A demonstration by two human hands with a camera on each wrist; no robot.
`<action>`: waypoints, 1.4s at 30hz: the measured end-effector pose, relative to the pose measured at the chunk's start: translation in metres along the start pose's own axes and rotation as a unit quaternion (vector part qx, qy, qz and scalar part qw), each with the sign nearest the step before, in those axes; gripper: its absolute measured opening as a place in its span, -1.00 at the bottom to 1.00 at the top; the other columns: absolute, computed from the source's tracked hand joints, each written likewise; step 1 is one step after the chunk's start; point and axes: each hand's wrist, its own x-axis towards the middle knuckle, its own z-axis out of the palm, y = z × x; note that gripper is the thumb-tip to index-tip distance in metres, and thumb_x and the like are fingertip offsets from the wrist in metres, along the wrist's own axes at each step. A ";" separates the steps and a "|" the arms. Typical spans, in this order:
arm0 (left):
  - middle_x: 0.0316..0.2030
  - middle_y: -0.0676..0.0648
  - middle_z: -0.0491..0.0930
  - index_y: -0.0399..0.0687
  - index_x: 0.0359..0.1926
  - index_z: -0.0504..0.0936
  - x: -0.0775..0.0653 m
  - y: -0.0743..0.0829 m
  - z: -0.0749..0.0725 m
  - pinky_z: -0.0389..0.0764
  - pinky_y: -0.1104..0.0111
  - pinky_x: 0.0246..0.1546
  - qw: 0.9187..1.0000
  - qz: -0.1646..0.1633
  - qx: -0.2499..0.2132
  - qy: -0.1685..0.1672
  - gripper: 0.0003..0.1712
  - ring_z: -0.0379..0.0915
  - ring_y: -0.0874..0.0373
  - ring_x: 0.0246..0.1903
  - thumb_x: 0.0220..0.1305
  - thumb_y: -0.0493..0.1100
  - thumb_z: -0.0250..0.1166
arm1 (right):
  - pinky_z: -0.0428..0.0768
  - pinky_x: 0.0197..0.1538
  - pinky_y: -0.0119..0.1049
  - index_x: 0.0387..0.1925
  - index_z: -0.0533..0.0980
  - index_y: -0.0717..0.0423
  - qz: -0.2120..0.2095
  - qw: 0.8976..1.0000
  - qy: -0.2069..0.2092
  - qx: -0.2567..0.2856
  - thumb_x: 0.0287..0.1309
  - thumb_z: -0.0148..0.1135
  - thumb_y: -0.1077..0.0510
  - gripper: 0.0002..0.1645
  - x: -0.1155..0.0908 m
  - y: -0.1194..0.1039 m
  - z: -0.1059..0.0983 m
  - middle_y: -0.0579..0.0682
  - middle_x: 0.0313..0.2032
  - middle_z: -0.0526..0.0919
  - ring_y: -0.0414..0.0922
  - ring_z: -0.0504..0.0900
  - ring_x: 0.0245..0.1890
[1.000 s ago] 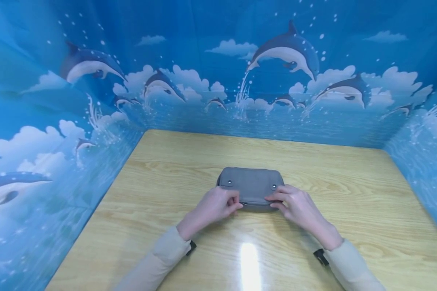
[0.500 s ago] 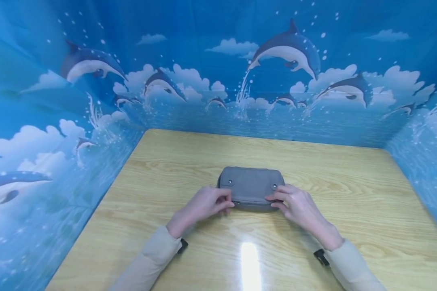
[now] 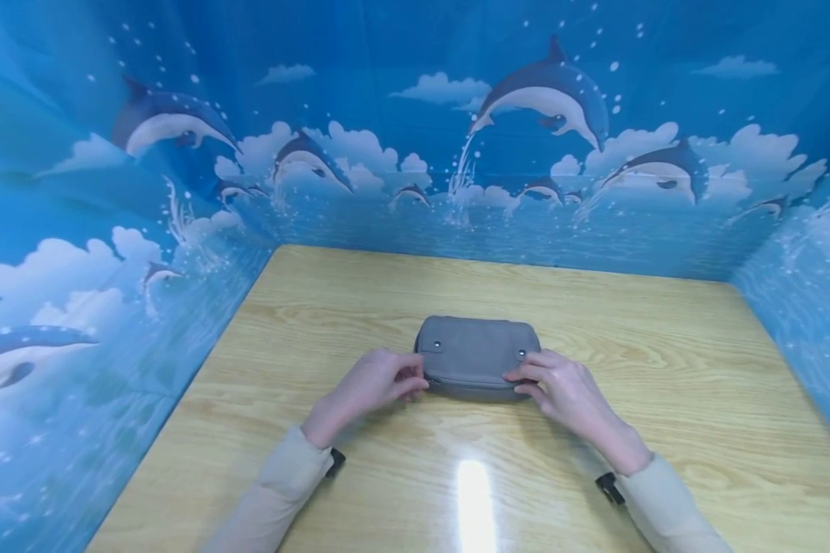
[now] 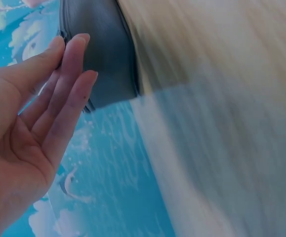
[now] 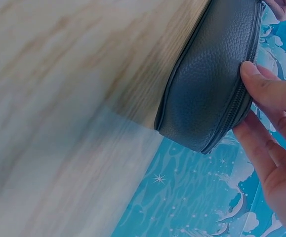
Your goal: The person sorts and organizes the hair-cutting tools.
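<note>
A grey leather-like zip pouch (image 3: 483,347) with two metal snaps lies flat on the wooden table. At its front left corner, the left hand (image 3: 373,382) pinches the zipper pull between thumb and forefinger. The left wrist view shows the zipper pull (image 4: 62,35) mostly covered by those fingertips, the other fingers held loosely below. My right hand (image 3: 562,386) grips the pouch's front right edge, thumb on the zipper side and fingers over the top. Zipper teeth (image 5: 235,102) run along that edge in the right wrist view, meshed where they show.
The wooden table (image 3: 332,307) extends around the pouch on all sides. Blue dolphin-print curtains (image 3: 415,100) rise along its back, left and right edges. A bright light reflection (image 3: 475,507) shows on the tabletop near the front.
The left hand has slid left along the pouch's front edge, from near its middle to the left corner, with the zipper pull. The right hand and the pouch have stayed in place.
</note>
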 end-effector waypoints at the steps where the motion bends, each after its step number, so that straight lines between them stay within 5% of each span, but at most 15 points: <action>1: -0.57 0.12 0.65 0.03 -0.40 0.60 -0.001 -0.002 -0.001 0.58 0.54 -0.46 1.000 0.000 0.000 0.002 -0.83 0.52 0.41 -0.58 0.36 -0.12 0.36 | 0.50 -0.52 -0.57 -0.31 0.77 0.01 0.001 1.000 0.002 0.001 -0.25 0.63 0.34 -0.65 0.000 0.000 0.000 -0.14 -0.39 0.68 -0.19 0.65 -0.43; 11: -0.53 0.07 0.68 0.03 -0.37 0.61 0.000 -0.014 -0.006 0.59 0.53 -0.43 1.000 0.018 -0.008 0.002 -0.87 0.59 0.29 -0.54 0.34 -0.12 0.37 | 0.44 -0.54 -0.60 -0.32 0.77 0.00 -0.001 1.000 0.001 0.002 -0.22 0.63 0.32 -0.67 0.000 0.001 0.000 -0.17 -0.41 0.67 -0.23 0.61 -0.47; 28: -0.48 0.19 0.71 0.12 -0.35 0.67 0.004 -0.024 -0.012 0.60 0.47 -0.37 1.000 -0.005 0.025 0.004 -0.90 0.55 0.43 -0.49 0.30 -0.05 0.39 | 0.48 -0.53 -0.55 -0.28 0.77 0.00 0.018 1.000 -0.020 -0.005 -0.22 0.64 0.30 -0.65 0.003 -0.004 -0.004 -0.15 -0.35 0.67 -0.25 0.59 -0.47; 34: -0.46 0.14 0.73 0.03 -0.23 0.76 0.000 -0.019 -0.011 0.61 0.51 -0.38 1.000 -0.023 -0.006 -0.017 -0.92 0.59 0.40 -0.48 0.34 -0.10 0.38 | 0.71 -0.32 -0.31 -0.20 0.75 0.06 0.003 1.000 -0.008 -0.004 -0.09 0.62 0.20 -0.67 0.021 -0.022 -0.003 -0.08 -0.29 0.71 -0.18 0.69 -0.35; 42: -0.45 0.14 0.73 0.07 -0.30 0.75 0.000 -0.013 -0.005 0.60 0.54 -0.39 0.999 -0.025 0.023 0.001 -0.93 0.58 0.39 -0.47 0.29 -0.08 0.43 | 0.72 -0.21 -0.30 -0.20 0.73 0.05 -0.023 1.000 -0.016 0.008 0.00 0.57 0.18 -0.74 0.056 -0.060 0.023 -0.09 -0.23 0.73 -0.14 0.69 -0.24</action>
